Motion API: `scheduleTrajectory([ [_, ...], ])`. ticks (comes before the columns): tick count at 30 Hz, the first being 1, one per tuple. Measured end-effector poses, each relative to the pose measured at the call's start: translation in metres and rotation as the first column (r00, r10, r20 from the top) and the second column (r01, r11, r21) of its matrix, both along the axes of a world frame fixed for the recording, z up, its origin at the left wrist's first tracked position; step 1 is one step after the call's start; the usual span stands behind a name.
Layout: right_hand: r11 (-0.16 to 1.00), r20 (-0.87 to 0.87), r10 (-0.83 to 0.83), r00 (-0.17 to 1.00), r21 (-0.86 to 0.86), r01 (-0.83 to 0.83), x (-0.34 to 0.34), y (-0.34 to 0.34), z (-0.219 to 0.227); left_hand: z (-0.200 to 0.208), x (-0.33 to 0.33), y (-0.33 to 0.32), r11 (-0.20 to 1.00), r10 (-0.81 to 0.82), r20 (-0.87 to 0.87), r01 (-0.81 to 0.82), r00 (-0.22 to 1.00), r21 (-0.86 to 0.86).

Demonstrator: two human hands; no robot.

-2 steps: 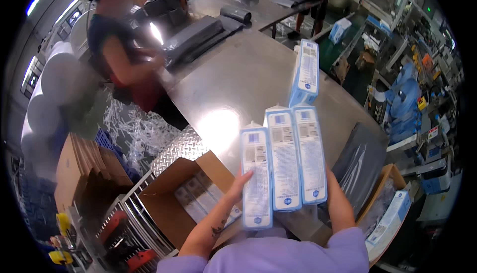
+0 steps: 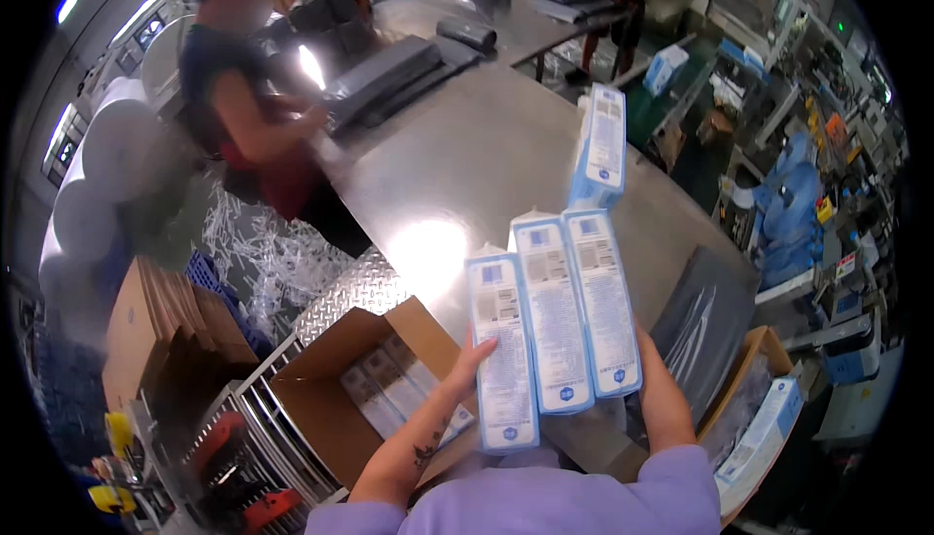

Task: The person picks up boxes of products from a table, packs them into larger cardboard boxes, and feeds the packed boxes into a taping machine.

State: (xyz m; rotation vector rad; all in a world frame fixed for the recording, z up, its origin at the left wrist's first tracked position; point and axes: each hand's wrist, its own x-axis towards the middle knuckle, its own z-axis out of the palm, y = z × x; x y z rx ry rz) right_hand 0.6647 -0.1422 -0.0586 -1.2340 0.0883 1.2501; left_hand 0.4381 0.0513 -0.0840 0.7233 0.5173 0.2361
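Three long white-and-blue packages stand side by side in front of me: a left package (image 2: 504,360), a middle package (image 2: 552,311) and a right package (image 2: 603,302). The left one sits lower than the other two. My left hand (image 2: 474,358) grips the outer side of the left package, thumb on its face. Against the right package's outer side is my right hand (image 2: 643,355), its fingers mostly hidden behind it. The row is squeezed between both hands. A fourth similar package (image 2: 601,146) stands on the metal table (image 2: 467,146) just beyond them.
An open carton (image 2: 321,409) with similar packages inside is at lower left, by flattened cardboard (image 2: 156,340). Grey plastic bags (image 2: 705,331) lie at right, near another box (image 2: 759,350). A co-worker (image 2: 243,117) stands across the table at left; machinery (image 2: 793,204) lines the right.
The tops of the three packages have tipped slightly to the left. Both hands keep their hold.
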Motion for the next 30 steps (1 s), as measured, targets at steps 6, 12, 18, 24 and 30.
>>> scheduleTrajectory([
  [6,0.971,0.069,0.034,0.997,0.233,-0.049,-0.003,0.064,0.035,0.041,-0.030,0.031,0.955,0.162,-0.020,-0.152,0.987,0.254],
  [12,0.888,0.072,0.168,0.983,0.422,-0.183,-0.050,0.158,0.057,0.095,-0.137,0.034,0.632,0.244,0.028,-0.181,0.969,0.754],
  [18,0.845,0.030,0.352,0.936,0.420,-0.331,-0.157,0.162,0.043,0.117,-0.242,-0.040,0.789,0.614,-0.058,-0.608,0.787,0.091],
  [24,0.823,0.050,0.494,0.868,0.296,-0.485,-0.231,0.157,0.007,-0.008,-0.339,-0.089,0.617,0.749,-0.150,-0.596,0.645,0.514],
  [30,0.653,0.460,0.683,0.567,-0.037,-0.756,-0.216,0.200,-0.015,0.077,-0.285,-0.035,0.227,0.900,-0.043,-0.383,0.435,0.895],
])
